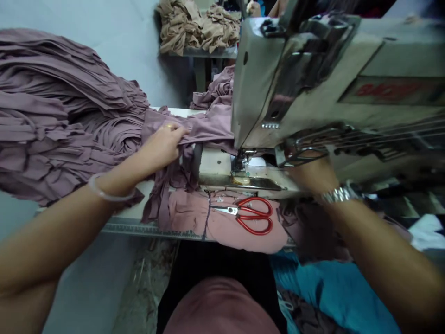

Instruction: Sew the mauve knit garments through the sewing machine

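We log red-handled scissors (253, 215) lying on a rose-pink cloth (250, 236) at the front of the table (130, 215), its edge carrying a ruler-like strip (139, 228). Farther off, bundled tan fabric (198, 28) sits on a metal shelf (208, 52) beside a pale grey wall (93, 46). Below the table: stained floor (146, 287) and, lower right, teal cloth (330, 287).

Mauve cloth (52, 116) was matt, soft fabric. Sewing machine housing (253, 79) was smooth painted metal, semi-gloss; chrome plate (299, 69) glossy. Scissors had polished steel blades (224, 210), glossy red plastic handles (253, 227). Watch bracelet (340, 195) was shiny metal.
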`<state>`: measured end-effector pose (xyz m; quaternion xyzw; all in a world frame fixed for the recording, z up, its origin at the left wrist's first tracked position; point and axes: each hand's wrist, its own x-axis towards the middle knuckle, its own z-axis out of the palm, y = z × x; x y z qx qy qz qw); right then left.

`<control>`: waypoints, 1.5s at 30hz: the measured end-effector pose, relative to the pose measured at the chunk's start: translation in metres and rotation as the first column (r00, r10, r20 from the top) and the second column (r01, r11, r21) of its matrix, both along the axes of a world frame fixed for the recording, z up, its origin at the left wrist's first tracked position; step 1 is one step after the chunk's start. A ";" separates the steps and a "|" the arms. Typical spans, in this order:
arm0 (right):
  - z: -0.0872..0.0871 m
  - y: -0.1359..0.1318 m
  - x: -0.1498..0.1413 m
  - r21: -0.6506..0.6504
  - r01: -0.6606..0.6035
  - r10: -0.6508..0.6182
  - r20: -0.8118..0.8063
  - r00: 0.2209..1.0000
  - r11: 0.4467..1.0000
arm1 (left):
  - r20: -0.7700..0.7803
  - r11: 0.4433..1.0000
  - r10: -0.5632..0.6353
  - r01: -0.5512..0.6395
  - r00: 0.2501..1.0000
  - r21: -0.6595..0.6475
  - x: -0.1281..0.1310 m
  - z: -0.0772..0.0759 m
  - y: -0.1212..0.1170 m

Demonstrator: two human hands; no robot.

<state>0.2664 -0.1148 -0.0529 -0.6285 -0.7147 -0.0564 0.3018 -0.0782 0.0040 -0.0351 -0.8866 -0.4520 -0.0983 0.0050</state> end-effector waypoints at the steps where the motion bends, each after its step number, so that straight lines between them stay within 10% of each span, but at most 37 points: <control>1: -0.001 -0.013 0.005 -0.028 -0.049 0.051 0.079 0.996 0.998 | 0.043 0.999 0.006 -0.004 0.999 -0.044 -0.007 0.003 -0.009; 4: 0.002 -0.060 0.009 -0.105 -0.206 0.226 0.237 0.945 0.973 | 0.193 0.976 0.060 -0.017 0.979 -0.216 -0.014 0.019 -0.033; 7: 0.006 -0.087 -0.003 -0.053 -0.177 0.179 0.036 0.983 0.983 | 0.222 0.951 0.113 -0.041 0.969 -0.306 -0.006 0.032 -0.050; 17: -0.012 -0.074 -0.014 0.002 0.023 -0.022 0.304 0.953 1.000 | -0.011 0.995 0.098 -0.098 0.995 -0.020 -0.019 0.023 -0.064; 22: -0.019 -0.095 0.013 0.054 0.128 -0.132 0.075 0.988 0.990 | 0.088 0.927 0.260 -0.223 0.962 -0.300 -0.050 0.021 -0.076; 28: -0.030 -0.107 0.022 -0.094 0.121 -0.153 -0.562 0.813 0.988 | 0.410 0.702 0.640 -0.277 0.650 -0.656 -0.063 0.015 -0.090; 33: -0.032 -0.109 0.005 -0.050 0.151 -0.156 -0.493 0.856 0.987 | 0.557 0.590 0.796 -0.100 0.236 -0.801 -0.061 -0.001 -0.089; 42: -0.040 -0.115 -0.021 0.067 0.225 -0.199 -0.272 0.941 0.972 | 0.517 0.528 0.840 -0.028 0.164 -0.849 -0.051 0.002 -0.092; 45: -0.046 -0.112 -0.019 0.069 0.290 -0.219 -0.499 0.838 0.954 | 0.504 0.502 0.862 0.043 0.050 -0.864 -0.047 -0.002 -0.093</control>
